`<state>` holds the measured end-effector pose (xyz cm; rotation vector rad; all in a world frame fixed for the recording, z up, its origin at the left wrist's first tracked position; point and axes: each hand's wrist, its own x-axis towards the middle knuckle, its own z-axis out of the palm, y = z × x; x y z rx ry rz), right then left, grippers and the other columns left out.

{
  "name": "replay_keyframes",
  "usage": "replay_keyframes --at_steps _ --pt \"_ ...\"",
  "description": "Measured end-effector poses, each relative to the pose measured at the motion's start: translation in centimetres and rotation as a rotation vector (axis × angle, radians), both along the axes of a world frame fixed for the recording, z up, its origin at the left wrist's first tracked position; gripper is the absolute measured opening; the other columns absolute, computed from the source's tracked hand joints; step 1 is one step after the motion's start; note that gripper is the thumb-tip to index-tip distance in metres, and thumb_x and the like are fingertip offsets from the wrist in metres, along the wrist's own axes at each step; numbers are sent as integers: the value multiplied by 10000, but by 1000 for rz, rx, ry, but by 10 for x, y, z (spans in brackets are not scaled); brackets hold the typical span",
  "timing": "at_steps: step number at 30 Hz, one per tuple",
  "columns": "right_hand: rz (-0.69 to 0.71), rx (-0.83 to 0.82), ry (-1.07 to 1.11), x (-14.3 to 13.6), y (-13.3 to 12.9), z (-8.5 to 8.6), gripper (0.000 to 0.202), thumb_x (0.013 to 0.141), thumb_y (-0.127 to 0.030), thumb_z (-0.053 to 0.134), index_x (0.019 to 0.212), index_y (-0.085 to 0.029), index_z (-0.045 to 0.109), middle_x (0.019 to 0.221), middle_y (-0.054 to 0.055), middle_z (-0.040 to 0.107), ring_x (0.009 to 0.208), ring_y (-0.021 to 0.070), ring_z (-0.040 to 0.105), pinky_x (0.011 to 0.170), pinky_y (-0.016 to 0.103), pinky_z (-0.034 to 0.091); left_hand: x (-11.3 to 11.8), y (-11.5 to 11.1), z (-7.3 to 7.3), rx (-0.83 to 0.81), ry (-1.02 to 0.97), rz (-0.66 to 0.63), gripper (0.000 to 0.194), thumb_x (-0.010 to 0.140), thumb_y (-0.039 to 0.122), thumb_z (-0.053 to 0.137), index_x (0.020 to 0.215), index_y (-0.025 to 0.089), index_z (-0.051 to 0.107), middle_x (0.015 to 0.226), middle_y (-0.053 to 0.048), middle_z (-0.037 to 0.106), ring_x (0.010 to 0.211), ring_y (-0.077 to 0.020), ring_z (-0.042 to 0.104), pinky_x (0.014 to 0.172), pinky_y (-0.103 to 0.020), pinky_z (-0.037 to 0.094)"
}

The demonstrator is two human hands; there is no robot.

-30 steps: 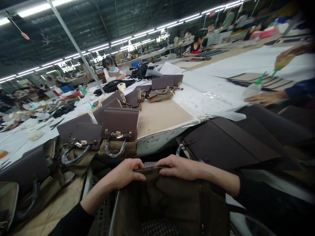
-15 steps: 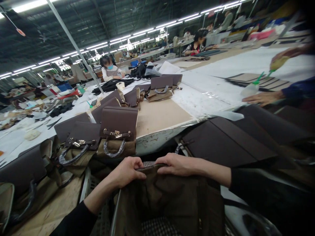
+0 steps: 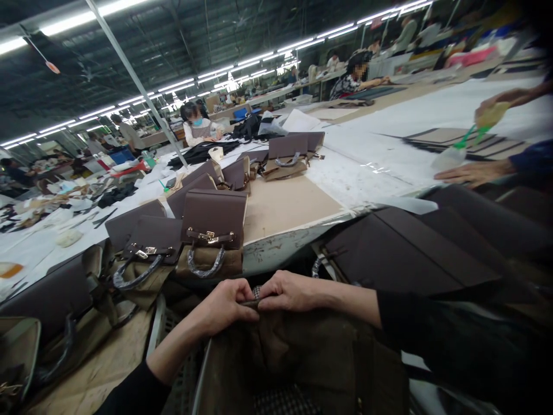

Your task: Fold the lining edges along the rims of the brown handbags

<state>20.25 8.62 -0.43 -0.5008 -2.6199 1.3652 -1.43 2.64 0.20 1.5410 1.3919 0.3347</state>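
The brown fabric piece (image 3: 298,357) runs off the near edge, its lower part unseen. Fingertips of the left hand (image 3: 227,305) and right hand (image 3: 287,291) curl under its top hem, hidden. Far right, a co-worker's arm (image 3: 525,164) is blurred and cut off.

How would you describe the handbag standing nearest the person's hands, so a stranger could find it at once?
Start at the long worktable and follow its near edge. The dark brown handbag stands upright there, just beyond the left hand. Unlike its leaning neighbours, its gold clasp and wrapped handle face the viewer squarely.
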Motion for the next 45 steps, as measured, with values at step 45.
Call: replay_keyframes --at_steps 45 --pt "-151 -133 -94 17 -3 -10 318 868 -443 533 846 -155 667 692 -12 574 619 133 485 553 255 359 -16 -9 14 137 310 -64 329 847 420 498 766 171 696 659 18 523 651 -141 465 537 -236 280"
